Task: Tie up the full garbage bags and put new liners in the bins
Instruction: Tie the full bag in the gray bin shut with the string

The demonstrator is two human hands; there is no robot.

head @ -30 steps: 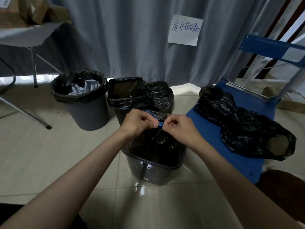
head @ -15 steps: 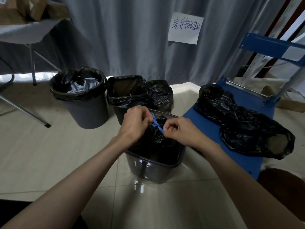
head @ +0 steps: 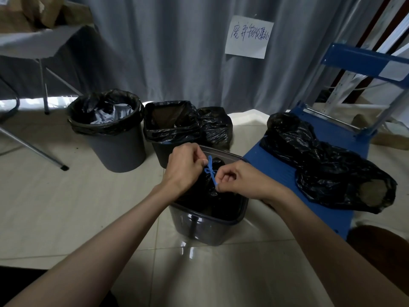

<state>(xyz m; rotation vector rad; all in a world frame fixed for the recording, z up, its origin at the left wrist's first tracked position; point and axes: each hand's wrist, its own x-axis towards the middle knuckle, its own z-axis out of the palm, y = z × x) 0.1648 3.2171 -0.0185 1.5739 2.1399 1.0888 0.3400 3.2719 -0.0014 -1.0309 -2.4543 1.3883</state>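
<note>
A dark square bin point(head: 208, 227) stands on the tiled floor in front of me, with a full black garbage bag point(head: 212, 196) gathered inside it. A blue drawstring point(head: 210, 170) is crossed into a knot above the bag's neck. My left hand point(head: 184, 167) pinches the string's upper end. My right hand point(head: 241, 179) pinches its lower end, just right of the knot. Both hands hover over the bin's mouth.
A round grey bin point(head: 115, 138) with a black liner stands at the back left. Beside it are a square lined bin point(head: 170, 127) and a tied black bag point(head: 218, 127). Two black bags point(head: 327, 165) lie on a blue cart point(head: 276, 165) at right. A folding table point(head: 37, 43) stands far left.
My hands have drawn apart, left up and right down, stretching the blue drawstring ends out from the knot over the bag.
</note>
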